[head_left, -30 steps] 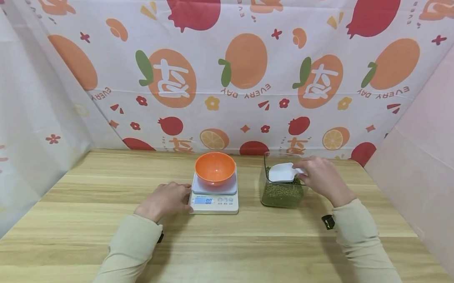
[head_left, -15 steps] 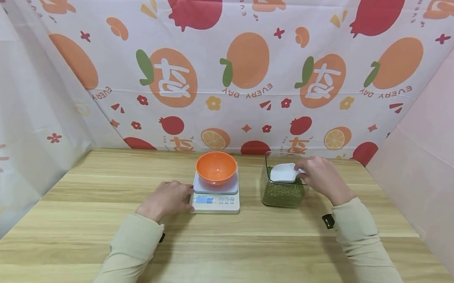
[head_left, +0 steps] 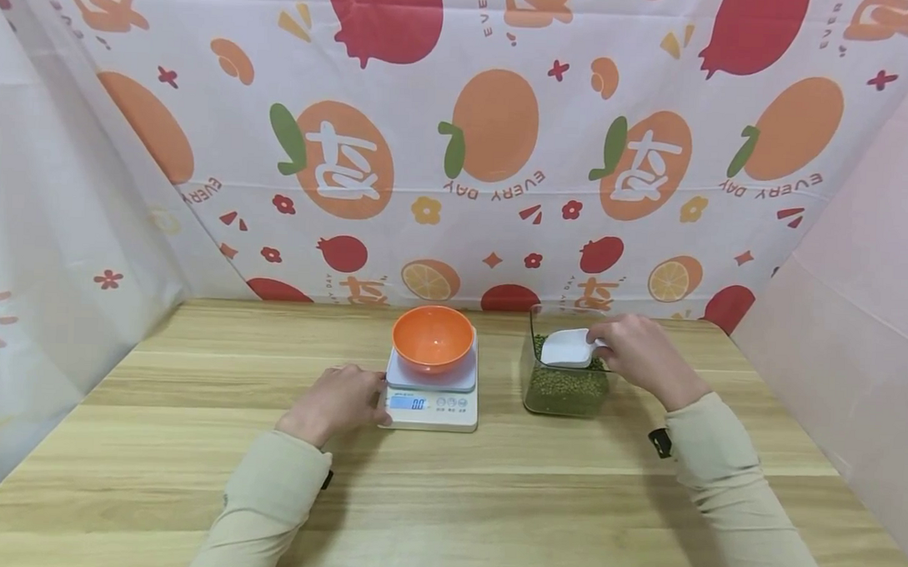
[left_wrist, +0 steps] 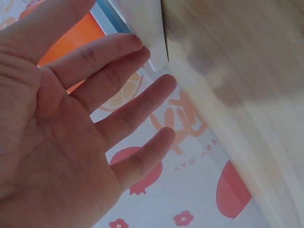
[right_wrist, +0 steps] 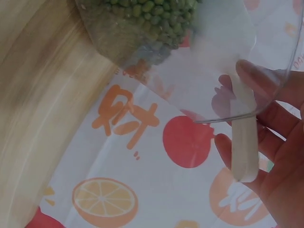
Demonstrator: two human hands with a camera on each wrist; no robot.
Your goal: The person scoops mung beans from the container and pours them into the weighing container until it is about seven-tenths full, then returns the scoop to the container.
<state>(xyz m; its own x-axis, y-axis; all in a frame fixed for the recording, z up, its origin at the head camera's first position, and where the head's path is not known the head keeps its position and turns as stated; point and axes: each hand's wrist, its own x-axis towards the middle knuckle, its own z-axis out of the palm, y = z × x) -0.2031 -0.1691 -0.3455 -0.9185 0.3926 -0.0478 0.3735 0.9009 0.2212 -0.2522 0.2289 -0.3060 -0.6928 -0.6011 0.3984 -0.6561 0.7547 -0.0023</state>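
My left hand rests its fingertips on the left side of a white digital kitchen scale, whose display reads 0.0. In the left wrist view its fingers are spread and nearly straight. An orange bowl sits on the scale's platform, with nothing seen inside. To the right stands a clear square container, partly filled with green mung beans. My right hand holds a white scoop by its handle over the container's rim. The scoop lies inside, just above or on the beans; its contents are unclear.
All stands on a light wooden table. Close behind the scale and container rises a fruit-printed cloth. Pale sheets close off the left and right sides.
Hands, scoop and bowl keep nearly the same places; only a slight shift of the whole head view shows.
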